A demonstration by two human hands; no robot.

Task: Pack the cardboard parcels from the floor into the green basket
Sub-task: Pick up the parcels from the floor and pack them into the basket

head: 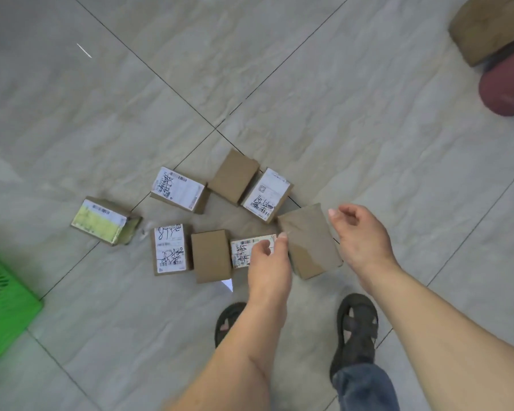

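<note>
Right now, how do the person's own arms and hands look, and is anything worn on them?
Both forearms are bare up to the frame edge: no sleeves show. The left hand and the right hand wear no gloves, and I see no ring, watch or bracelet. The fingernails look short and unpainted. Lower down, blue jeans and dark open sandals appear.
</note>
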